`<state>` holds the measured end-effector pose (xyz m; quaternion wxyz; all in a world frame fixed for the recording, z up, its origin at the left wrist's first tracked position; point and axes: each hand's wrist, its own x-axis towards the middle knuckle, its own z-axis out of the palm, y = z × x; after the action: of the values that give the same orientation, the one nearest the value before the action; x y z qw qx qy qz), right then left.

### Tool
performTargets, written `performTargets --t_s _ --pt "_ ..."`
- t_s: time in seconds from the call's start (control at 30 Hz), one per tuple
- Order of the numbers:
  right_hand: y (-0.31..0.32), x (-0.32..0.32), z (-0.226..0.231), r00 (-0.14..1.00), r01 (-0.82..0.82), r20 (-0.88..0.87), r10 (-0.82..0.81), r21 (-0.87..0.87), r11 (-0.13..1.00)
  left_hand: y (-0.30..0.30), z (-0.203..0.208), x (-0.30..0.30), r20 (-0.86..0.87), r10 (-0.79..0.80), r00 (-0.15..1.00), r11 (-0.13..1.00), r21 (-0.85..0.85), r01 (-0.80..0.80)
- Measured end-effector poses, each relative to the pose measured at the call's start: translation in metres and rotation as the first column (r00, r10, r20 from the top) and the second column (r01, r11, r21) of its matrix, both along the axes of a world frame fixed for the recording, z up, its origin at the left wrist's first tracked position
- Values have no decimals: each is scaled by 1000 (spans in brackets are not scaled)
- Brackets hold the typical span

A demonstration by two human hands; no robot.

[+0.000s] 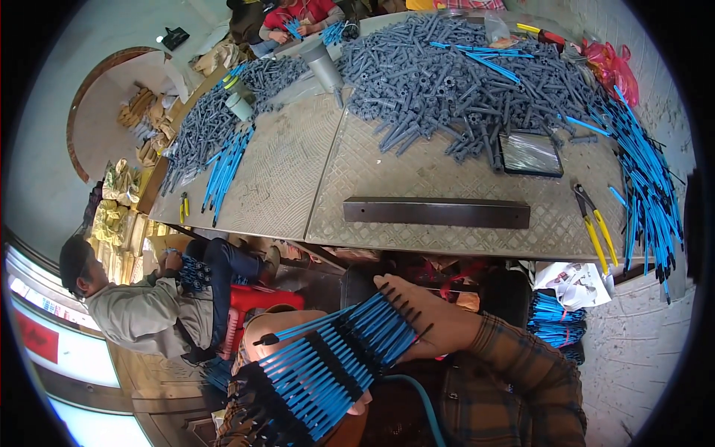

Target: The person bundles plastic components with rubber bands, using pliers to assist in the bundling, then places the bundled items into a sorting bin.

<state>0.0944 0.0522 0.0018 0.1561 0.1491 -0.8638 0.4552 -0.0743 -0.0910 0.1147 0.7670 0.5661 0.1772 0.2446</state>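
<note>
A fanned bundle of thin blue rods (316, 372) with black ends and black bands lies across my lap. My right hand (439, 309) is closed round its far right end, fingers along the edge and several dark tips poking out past them. My left hand (267, 326) supports the bundle from beneath on the left; the rods hide most of it, and a few fingertips show under the lower edge. One or two rods lie at an angle across the top of the bundle.
On the table (290, 171) are a large heap of grey plastic pieces (439, 82), a dark metal bar (436, 212), yellow-handled pliers (592, 223), a black tray (530, 154) and loose blue rods (648, 179). A seated person (149, 313) works at left; another person (302, 18) sits across the table.
</note>
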Motion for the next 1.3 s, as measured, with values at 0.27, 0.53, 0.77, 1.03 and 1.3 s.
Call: performTargets --t_s 0.27,0.53,0.77,1.03,1.3 --pt "-2 -3 -11 959 -285 -155 239 -533 797 6 -59 -27 -149 -198 969 842 480 246" --pt "53 -37 24 984 156 175 40 -942 298 24 -54 10 -79 666 742 737 -86 -671" --pt "210 24 52 601 799 274 -751 -194 569 59 -74 29 -150 818 556 576 200 -793" --pt "255 15 26 509 641 -29 -860 679 357 58 -78 24 -123 849 514 522 37 -852" --pt "259 18 22 529 675 -86 -844 645 358 61 -83 20 -46 863 504 505 10 -863"
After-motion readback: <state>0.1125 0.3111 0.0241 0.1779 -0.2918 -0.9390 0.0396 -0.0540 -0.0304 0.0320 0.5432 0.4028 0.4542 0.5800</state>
